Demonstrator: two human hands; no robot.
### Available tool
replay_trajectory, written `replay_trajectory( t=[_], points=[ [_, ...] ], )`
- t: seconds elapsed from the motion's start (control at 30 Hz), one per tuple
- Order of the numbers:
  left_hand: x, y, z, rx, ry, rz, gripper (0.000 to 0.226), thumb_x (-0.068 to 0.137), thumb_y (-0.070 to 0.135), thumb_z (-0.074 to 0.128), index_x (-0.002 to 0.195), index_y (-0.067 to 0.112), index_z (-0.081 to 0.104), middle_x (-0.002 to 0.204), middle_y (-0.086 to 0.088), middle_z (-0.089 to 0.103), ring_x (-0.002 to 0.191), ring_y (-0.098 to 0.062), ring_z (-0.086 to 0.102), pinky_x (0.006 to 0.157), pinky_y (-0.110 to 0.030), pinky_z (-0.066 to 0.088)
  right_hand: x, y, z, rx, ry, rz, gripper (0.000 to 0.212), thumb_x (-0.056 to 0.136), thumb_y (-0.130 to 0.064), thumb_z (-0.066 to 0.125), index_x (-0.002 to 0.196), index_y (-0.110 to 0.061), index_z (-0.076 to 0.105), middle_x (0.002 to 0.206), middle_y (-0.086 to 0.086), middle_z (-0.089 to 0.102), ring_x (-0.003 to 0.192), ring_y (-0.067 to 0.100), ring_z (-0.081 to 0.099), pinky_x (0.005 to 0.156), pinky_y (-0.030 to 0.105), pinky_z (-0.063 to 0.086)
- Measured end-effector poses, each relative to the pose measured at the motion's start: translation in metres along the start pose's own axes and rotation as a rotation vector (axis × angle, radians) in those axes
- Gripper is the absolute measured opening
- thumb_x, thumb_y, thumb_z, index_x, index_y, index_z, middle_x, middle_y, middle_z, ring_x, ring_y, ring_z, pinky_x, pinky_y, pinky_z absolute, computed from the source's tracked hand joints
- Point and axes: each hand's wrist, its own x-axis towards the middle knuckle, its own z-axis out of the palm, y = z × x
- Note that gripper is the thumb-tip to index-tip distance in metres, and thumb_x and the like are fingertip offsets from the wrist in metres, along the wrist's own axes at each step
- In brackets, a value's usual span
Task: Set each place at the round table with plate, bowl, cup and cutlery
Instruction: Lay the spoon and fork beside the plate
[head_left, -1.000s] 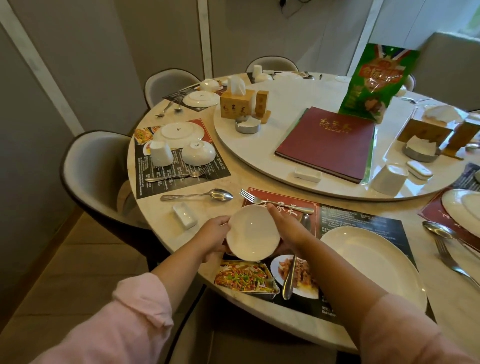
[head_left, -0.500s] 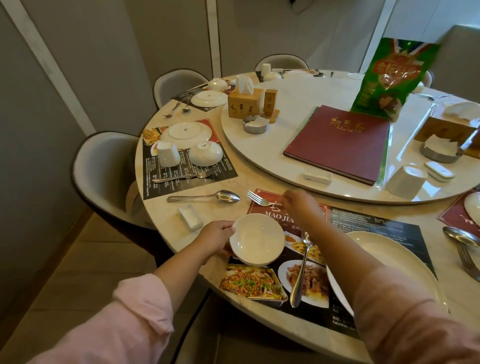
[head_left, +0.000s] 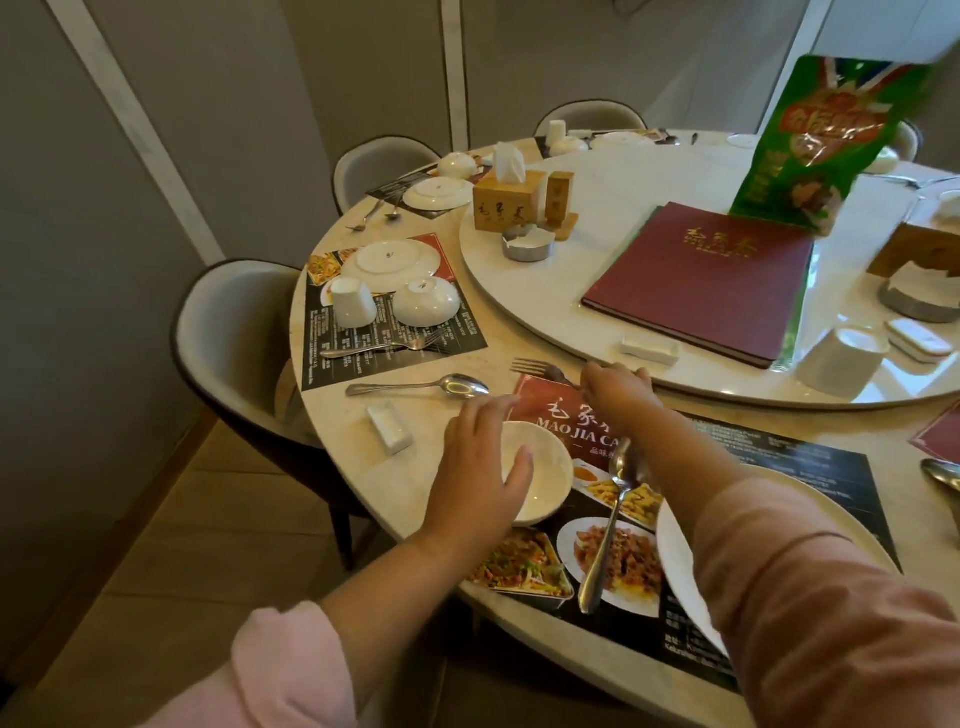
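Tabletop (head_left: 519, 343): round, marble-look, hard. Any ceramic set down fast will knock or chip.

Placemat (head_left: 779, 457): thin printed sheet at the near place. It probably slides if things are dragged over it, so lift rather than push.

Plate (head_left: 675, 561): large, white and glazed, lying flat on the mat's right part and partly hidden by the pink sleeve. Judged heavy, stiff and breakable; best taken at the rim from two sides.

Bowl (head_left: 545, 467): small, white, mouth up, on the mat's left edge. Light, smooth and fragile; the rim is the handhold.

Spoon (head_left: 605, 545): metal, lying lengthwise on the mat between bowl and plate. Stiff and slick; pinch it mid-handle.

Fork (head_left: 535, 368): metal, at the mat's far corner, tines pointing left, near the turntable's edge. Thin and low, so it needs a fingertip pinch at the handle.

Left grip (head_left: 483, 467): palm down, fingers straight and spread over the bowl's left rim, holding nothing. Contact cannot be confirmed.

Right grip (head_left: 618, 387): arm stretched forward across the mat, fingers curled down onto the fork's handle, apparently pinching it.
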Motion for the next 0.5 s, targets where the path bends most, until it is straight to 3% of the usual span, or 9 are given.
replay_trajectory(
  t=[0.1, 0.17, 0.23, 0.37, 0.5],
  points=[
    [-0.011, 0.030, 0.015, -0.067, -0.138, 0.030, 0.044, 0.095, 0.030, 0.049, 0.136, 0.032, 0.032, 0.111, 0.020, 0.043, 0.097, 0.003, 0.045, 0.075, -0.007, 0.039, -0.028, 0.016, -0.016, 0.213, 0.110, 0.019, 0.012, 0.098, -0.023, 0.039, 0.106, -0.018, 0.046, 0.093, 0.007, 0.060, 0.092, 0.027, 0.056, 0.079, 0.037, 0.042],
    [-0.016, 0.045, 0.031, -0.087, -0.228, 0.015, 0.043, 0.095, 0.030, 0.049, 0.135, 0.030, 0.034, 0.104, 0.015, 0.053, 0.090, -0.001, 0.054, 0.075, -0.015, 0.049, -0.058, 0.028, -0.029, 0.402, 0.183, 0.056, 0.013, 0.099, -0.022, 0.039, 0.108, -0.017, 0.047, 0.087, 0.006, 0.058, 0.079, 0.022, 0.057, 0.066, 0.034, 0.044],
    [-0.018, 0.054, 0.052, -0.021, -0.303, -0.030, 0.043, 0.094, 0.027, 0.051, 0.134, 0.027, 0.037, 0.110, 0.006, 0.059, 0.097, -0.011, 0.060, 0.081, -0.027, 0.052, -0.091, 0.043, -0.037, 0.568, 0.252, 0.126, 0.014, 0.100, -0.024, 0.038, 0.108, -0.017, 0.048, 0.082, 0.003, 0.055, 0.071, 0.017, 0.054, 0.061, 0.030, 0.043],
    [-0.012, 0.053, 0.093, 0.180, -0.363, -0.124, 0.048, 0.093, 0.015, 0.049, 0.138, 0.020, 0.034, 0.126, -0.006, 0.054, 0.110, -0.024, 0.058, 0.090, -0.036, 0.051, -0.151, 0.080, -0.030, 0.699, 0.320, 0.275, 0.012, 0.099, -0.023, 0.041, 0.098, -0.017, 0.050, 0.075, -0.001, 0.052, 0.064, 0.011, 0.047, 0.054, 0.026, 0.037],
    [-0.004, 0.049, 0.110, 0.462, -0.446, -0.157, 0.035, 0.094, 0.008, 0.045, 0.129, 0.009, 0.042, 0.129, -0.010, 0.052, 0.112, -0.027, 0.056, 0.091, -0.037, 0.049, -0.193, 0.101, -0.014, 1.135, 0.199, 0.523, 0.014, 0.096, -0.014, 0.048, 0.098, -0.006, 0.059, 0.080, 0.013, 0.060, 0.065, 0.020, 0.059, 0.057, 0.031, 0.051]
  ],
)
